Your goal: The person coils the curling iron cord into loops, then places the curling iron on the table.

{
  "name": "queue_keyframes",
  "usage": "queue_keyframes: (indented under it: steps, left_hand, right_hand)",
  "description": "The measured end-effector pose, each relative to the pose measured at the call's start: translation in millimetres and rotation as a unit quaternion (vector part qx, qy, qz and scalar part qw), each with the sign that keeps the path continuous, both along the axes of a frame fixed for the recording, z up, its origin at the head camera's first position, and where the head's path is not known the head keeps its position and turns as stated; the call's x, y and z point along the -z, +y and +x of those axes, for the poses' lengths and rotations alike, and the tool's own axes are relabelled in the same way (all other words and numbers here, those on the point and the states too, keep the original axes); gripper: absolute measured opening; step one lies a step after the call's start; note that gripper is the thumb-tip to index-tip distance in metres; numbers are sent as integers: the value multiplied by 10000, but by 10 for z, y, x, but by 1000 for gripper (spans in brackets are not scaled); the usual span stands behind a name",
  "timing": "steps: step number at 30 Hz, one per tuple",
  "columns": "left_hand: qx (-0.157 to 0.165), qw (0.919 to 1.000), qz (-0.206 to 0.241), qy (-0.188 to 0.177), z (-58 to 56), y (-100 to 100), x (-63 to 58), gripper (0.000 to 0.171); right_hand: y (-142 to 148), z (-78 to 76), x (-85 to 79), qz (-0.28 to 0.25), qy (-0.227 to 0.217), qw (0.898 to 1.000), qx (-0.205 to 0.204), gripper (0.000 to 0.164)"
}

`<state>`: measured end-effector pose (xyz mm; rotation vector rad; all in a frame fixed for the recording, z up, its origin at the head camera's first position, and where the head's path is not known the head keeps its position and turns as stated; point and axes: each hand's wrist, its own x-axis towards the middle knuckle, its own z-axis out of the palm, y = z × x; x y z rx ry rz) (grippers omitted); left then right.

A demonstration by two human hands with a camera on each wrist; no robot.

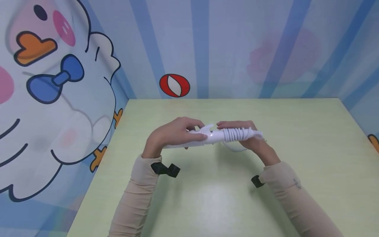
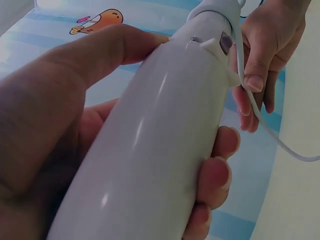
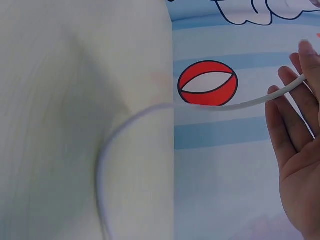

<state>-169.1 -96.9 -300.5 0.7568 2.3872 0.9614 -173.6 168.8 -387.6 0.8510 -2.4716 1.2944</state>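
My left hand (image 1: 174,131) grips a smooth white appliance that looks like a curling iron (image 1: 215,137), held level above the table. Its thumb lies along the top, and curled fingertips show on the other side in the left wrist view. A fin-shaped lever (image 1: 209,127) and a dark button stand out on the body. Several turns of thin white cord (image 1: 237,134) wrap the right part. My right hand (image 1: 248,123) is behind that wound part, fingers mostly straight. In the right wrist view, the loose cord (image 3: 102,175) runs across the fingers of the right hand (image 3: 305,180).
A pale green table (image 1: 195,207) lies below, with the loose cord hanging in a loop above it. Blue striped walls (image 1: 231,49) with cartoon prints rise at the back and sides. Each wrist wears a small black mount (image 1: 165,169).
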Motion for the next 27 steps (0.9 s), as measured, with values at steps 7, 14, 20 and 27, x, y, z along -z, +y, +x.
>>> queue_keyframes:
  steps: [7, 14, 20, 27]
  left_hand:
    - [245, 9995, -113, -175, 48, 10, -24, 26]
    - [606, 9972, -382, 194, 77, 61, 6, 23]
    - [616, 9899, -1066, 700, 93, 124, -5, 26]
    - [285, 9733, -2043, 1010, 100, 256, 16, 27]
  right_hand:
    - [22, -26, -102, -290, -111, 9947, -981, 27]
    - [77, -100, -146, 660, -254, 9964, -478, 26]
    - [122, -181, -179, 1311, 401, 9897, -408, 26]
    - [74, -194, -284, 1844, 1161, 9758, -178, 18]
